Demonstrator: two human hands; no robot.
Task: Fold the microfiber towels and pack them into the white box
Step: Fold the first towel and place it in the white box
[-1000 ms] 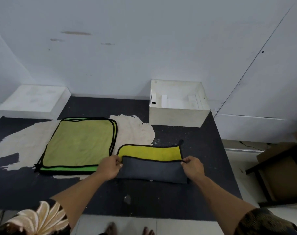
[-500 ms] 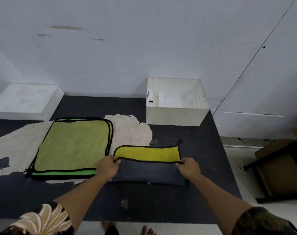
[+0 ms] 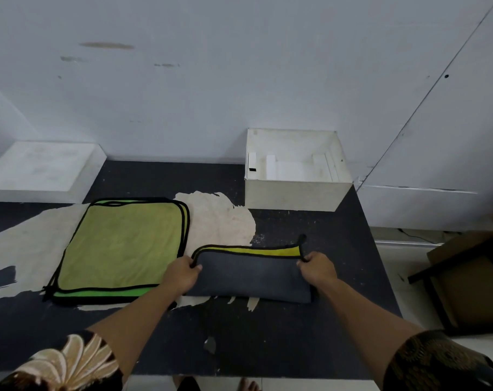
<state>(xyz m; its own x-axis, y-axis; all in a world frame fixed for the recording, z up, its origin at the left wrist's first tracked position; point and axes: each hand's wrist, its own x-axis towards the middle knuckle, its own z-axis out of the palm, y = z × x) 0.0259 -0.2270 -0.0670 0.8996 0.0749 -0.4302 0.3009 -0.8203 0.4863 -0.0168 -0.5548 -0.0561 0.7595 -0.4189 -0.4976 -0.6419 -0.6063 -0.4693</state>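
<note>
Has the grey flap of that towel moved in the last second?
Yes. The left hand and right hand carried the grey flap away from the person, toward the white box: the yellow strip beyond it is now much narrower.

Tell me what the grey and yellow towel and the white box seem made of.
The grey and yellow towel looks like soft matte cloth, probably microfiber, with black edging: it folds limply without shine. The white box seems cardboard or thin board, matte and slightly stained, with thin straight walls.
</note>
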